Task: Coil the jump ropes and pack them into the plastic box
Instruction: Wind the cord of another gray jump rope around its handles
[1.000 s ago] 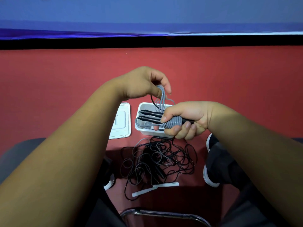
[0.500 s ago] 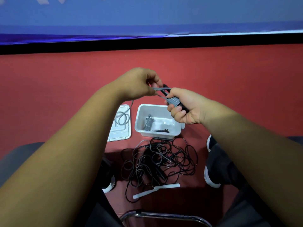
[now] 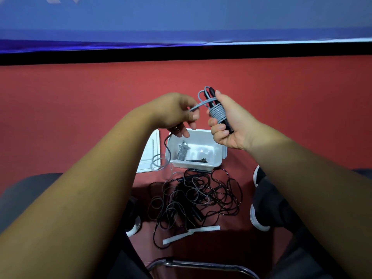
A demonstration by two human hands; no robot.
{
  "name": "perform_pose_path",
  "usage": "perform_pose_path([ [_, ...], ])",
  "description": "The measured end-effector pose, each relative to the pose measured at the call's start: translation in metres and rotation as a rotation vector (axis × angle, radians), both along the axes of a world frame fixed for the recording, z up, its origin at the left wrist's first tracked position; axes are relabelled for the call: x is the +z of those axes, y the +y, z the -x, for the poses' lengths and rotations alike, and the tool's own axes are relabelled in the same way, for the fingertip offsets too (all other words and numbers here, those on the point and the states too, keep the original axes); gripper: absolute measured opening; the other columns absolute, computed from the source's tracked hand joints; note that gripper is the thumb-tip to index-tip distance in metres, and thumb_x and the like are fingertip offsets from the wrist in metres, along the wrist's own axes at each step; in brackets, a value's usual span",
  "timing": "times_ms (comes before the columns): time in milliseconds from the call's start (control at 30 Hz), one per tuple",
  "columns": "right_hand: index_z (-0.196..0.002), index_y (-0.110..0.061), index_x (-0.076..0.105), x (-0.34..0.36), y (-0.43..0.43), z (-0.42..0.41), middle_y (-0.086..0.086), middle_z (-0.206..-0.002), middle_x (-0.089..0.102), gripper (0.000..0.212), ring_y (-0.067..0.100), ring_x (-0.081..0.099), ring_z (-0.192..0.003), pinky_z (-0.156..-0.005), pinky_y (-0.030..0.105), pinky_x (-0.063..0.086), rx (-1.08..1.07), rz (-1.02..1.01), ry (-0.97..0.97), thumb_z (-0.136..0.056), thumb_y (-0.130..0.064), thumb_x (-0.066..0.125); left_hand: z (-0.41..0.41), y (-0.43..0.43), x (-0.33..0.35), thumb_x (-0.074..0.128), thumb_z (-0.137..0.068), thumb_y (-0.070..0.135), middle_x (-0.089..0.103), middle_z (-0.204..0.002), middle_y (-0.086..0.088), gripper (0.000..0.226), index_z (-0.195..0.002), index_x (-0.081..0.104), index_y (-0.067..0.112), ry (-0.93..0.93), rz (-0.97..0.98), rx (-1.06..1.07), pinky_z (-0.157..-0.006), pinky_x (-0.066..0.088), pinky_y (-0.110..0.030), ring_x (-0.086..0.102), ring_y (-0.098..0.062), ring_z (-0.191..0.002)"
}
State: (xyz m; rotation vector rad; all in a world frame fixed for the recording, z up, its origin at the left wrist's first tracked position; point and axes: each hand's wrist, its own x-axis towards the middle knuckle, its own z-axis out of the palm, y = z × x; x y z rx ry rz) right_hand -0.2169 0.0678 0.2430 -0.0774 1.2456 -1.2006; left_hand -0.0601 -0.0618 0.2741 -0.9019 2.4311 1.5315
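A curved metal chair bar (image 3: pixel 201 265) is seen at the bottom edge, between two dark-trousered legs. A black shoe with a white sole (image 3: pixel 258 220) is planted on the red floor (image 3: pixel 80 109) at the right, and part of another shoe (image 3: pixel 134 225) is seen at the left. Between them, two white strips (image 3: pixel 191 232) are laid end to end, just beside a loose tangle of black jump ropes (image 3: pixel 193 198) heaped on the floor.

Just beyond the tangle, the plastic box (image 3: pixel 218 158) is set open on the floor. A coiled grey rope (image 3: pixel 181 152) is already lodged in its left half, and a dark object (image 3: pixel 197 160) that cannot be made out lies by the near wall. The white lid (image 3: pixel 149 156) is laid flat just left of the box.

Above the box, both hands are held up. The grip of the right hand (image 3: pixel 229 127) is closed round a grey jump rope (image 3: pixel 217 113), whose cord is wound in tight turns about black handles held upright. The cord's free run is pinched between thumb and forefinger of the left hand (image 3: pixel 173 114), the other fingers being loosely spread; from there the cord hangs down to a loop over the lid.

Farther off, the floor is bounded by a black band (image 3: pixel 181 54) under a blue wall (image 3: pixel 181 19).
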Motion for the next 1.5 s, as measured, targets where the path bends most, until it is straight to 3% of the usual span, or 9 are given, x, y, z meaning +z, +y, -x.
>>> perform_pose_path([
  [300,-0.093,-0.019,0.055,0.006,0.000,0.011,-0.005,-0.067,0.041,0.036,0.005,0.023,-0.046,-0.040,0.016,0.014,-0.068,0.043,-0.031,-0.093,-0.055,0.059,-0.002,-0.010,0.004,0.046,-0.112,0.031,0.057,-0.078,-0.003,0.031,-0.113,0.070,0.011,0.231,-0.019,-0.016,-0.059,0.040,-0.022,0.043,-0.013,-0.063],
  [700,-0.087,-0.015,0.058,0.028,0.010,0.001,-0.007,-0.062,0.035,0.042,0.002,0.024,-0.037,-0.036,0.016,0.010,0.306,0.133,-0.136,-0.097,-0.056,0.054,-0.005,-0.016,-0.014,0.075,-0.096,0.019,0.081,-0.093,-0.002,0.014,-0.108,0.082,0.020,0.018,0.157,-0.030,-0.094,0.061,-0.042,0.072,-0.013,-0.082],
  [833,-0.097,-0.008,0.074,0.030,0.016,-0.004,-0.008,-0.056,0.034,0.054,0.002,0.018,-0.037,-0.038,0.016,0.008,0.539,0.159,-0.210,-0.097,-0.057,0.050,-0.005,-0.009,-0.011,0.066,-0.096,0.002,0.068,-0.065,0.013,0.033,-0.072,0.069,0.024,0.076,0.153,-0.104,-0.061,0.050,-0.025,0.058,-0.004,-0.059],
  [933,-0.125,-0.008,0.074,0.028,0.021,-0.010,-0.007,-0.054,0.036,0.061,0.002,0.017,-0.038,-0.038,0.014,0.010,0.718,0.174,-0.262,-0.096,-0.055,0.049,-0.010,-0.012,-0.004,0.067,-0.092,0.005,0.069,-0.069,0.013,0.024,-0.078,0.071,0.024,0.067,0.196,-0.175,-0.063,0.050,-0.029,0.057,-0.006,-0.061],
  [1033,-0.085,-0.011,0.077,0.024,0.024,-0.018,-0.007,-0.050,0.039,0.060,-0.001,0.026,-0.033,-0.036,0.015,0.009,0.893,0.153,-0.256,-0.100,-0.055,0.039,-0.011,-0.009,0.000,0.074,-0.091,0.007,0.076,-0.089,-0.003,0.013,-0.102,0.077,0.012,0.102,0.058,-0.131,-0.070,0.055,-0.022,0.066,-0.010,-0.074],
  [1100,-0.060,-0.012,0.057,0.022,0.025,-0.021,-0.007,-0.045,0.038,0.062,-0.001,0.029,-0.031,-0.035,0.016,0.008,0.954,0.098,-0.235,-0.100,-0.055,0.037,-0.007,-0.008,0.002,0.071,-0.093,0.000,0.076,-0.091,-0.011,0.012,-0.103,0.077,0.004,0.159,-0.004,-0.048,-0.074,0.057,-0.025,0.068,-0.013,-0.076],
  [1200,-0.063,-0.011,0.057,0.016,0.024,-0.023,-0.006,-0.049,0.038,0.062,0.000,0.026,-0.033,-0.036,0.017,0.007,0.915,0.006,-0.115,-0.104,-0.052,0.037,-0.004,-0.011,0.008,0.073,-0.088,-0.007,0.076,-0.093,-0.022,0.013,-0.096,0.077,0.002,0.217,-0.005,0.013,-0.088,0.059,-0.041,0.069,-0.024,-0.082],
  [1333,-0.118,-0.014,0.063,0.004,0.019,-0.021,0.000,-0.070,0.042,0.040,0.002,0.026,-0.041,-0.036,0.015,0.014,0.738,-0.043,-0.039,-0.105,-0.049,0.050,-0.003,-0.013,0.018,0.077,-0.082,-0.008,0.077,-0.083,-0.013,0.021,-0.090,0.080,0.011,0.221,0.174,0.030,-0.076,0.056,-0.025,0.066,-0.012,-0.074],
  [1500,-0.119,-0.020,0.065,-0.006,0.010,-0.018,0.001,-0.073,0.050,0.046,0.005,0.035,-0.051,-0.040,0.015,0.027,0.448,-0.081,0.030,-0.102,-0.062,0.056,-0.005,-0.015,0.023,0.073,-0.081,-0.013,0.078,-0.090,-0.012,0.033,-0.092,0.080,0.018,0.282,0.273,0.057,-0.076,0.053,-0.026,0.065,-0.013,-0.075],
])
